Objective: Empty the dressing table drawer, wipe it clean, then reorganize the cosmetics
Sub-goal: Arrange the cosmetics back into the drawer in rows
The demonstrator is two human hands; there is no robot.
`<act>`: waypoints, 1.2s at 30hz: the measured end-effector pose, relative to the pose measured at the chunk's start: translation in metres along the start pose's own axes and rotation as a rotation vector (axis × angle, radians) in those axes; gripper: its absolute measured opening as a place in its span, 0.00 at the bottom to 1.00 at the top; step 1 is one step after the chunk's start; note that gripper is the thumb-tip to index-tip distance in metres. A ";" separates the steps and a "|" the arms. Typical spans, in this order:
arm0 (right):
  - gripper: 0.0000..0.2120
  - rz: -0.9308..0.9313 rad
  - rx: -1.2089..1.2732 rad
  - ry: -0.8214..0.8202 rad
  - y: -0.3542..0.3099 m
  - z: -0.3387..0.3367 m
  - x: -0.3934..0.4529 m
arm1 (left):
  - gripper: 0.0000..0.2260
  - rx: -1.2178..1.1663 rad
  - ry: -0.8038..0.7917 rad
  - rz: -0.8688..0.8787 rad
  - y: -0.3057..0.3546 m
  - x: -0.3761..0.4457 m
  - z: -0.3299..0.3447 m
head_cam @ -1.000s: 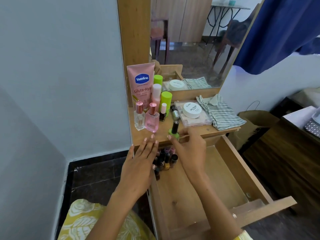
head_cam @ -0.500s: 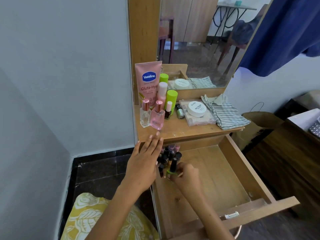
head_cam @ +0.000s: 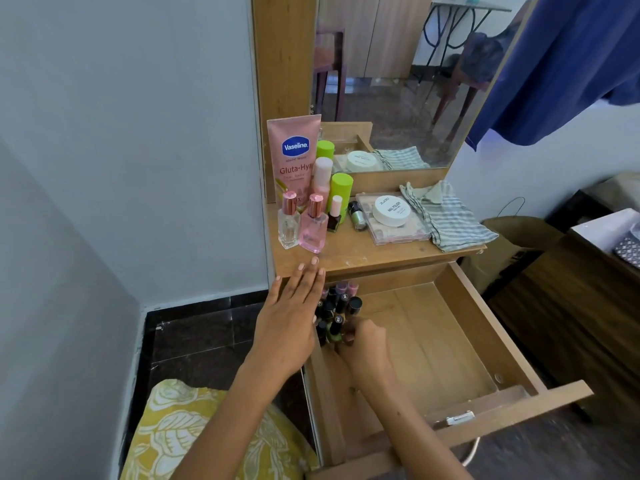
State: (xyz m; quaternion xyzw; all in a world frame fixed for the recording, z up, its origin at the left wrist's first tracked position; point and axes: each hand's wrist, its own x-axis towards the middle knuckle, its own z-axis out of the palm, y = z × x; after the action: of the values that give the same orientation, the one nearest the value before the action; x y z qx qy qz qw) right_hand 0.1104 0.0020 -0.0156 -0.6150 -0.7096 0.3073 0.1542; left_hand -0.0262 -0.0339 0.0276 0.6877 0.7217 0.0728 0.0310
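Standing on the desk (head_cam: 391, 252) are one pink Vaseline tube (head_cam: 293, 154), two lime-capped containers (head_cam: 341, 197), one pink-capped bottle (head_cam: 321, 181), two perfume bottles (head_cam: 302, 223) with rose-gold caps, one small dark polish bottle (head_cam: 334, 216), one green polish bottle lying on its side (head_cam: 356, 216), one clear flat case (head_cam: 394, 225) carrying one white nail polish remover jar (head_cam: 392, 210), and one striped cloth (head_cam: 446, 214).

The right hand (head_cam: 367, 344) is inside the open drawer (head_cam: 491, 334), its fingers curled narrowly round a green nail polish bottle (head_cam: 334, 332) with a black cap, held upright at the near edge of the bottle cluster. The left hand (head_cam: 291, 317) lies flat with its fingers straight and together, fingertips touching the front edge of the desk, holding nothing.

The drawer contains a cluster of nail polish bottles (head_cam: 341, 299) in its rear left corner, roughly ten; the exact count cannot be told. A yellow patterned cushion (head_cam: 180, 434) lies on the floor.
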 end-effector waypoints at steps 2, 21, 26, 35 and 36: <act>0.07 -0.006 0.004 -0.008 -0.001 -0.001 0.001 | 0.31 0.000 0.000 -0.005 0.001 0.000 -0.001; 0.07 -0.285 0.098 0.418 -0.044 -0.072 0.033 | 0.27 0.009 -0.168 -0.052 0.016 0.016 -0.031; 0.20 -0.395 0.059 0.411 -0.062 -0.066 0.068 | 0.26 -0.016 -0.195 -0.043 0.015 0.018 -0.037; 0.28 -0.446 -0.142 0.409 -0.078 -0.062 0.086 | 0.25 -0.002 -0.151 -0.055 0.016 0.015 -0.033; 0.25 -0.449 -0.135 0.431 -0.078 -0.062 0.087 | 0.25 -0.003 -0.150 -0.054 0.016 0.015 -0.033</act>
State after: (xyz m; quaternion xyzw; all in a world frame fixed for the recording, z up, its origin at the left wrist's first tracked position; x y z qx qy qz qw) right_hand 0.0694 0.0969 0.0668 -0.5026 -0.7975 0.0803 0.3240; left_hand -0.0159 -0.0205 0.0630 0.6714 0.7355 0.0213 0.0879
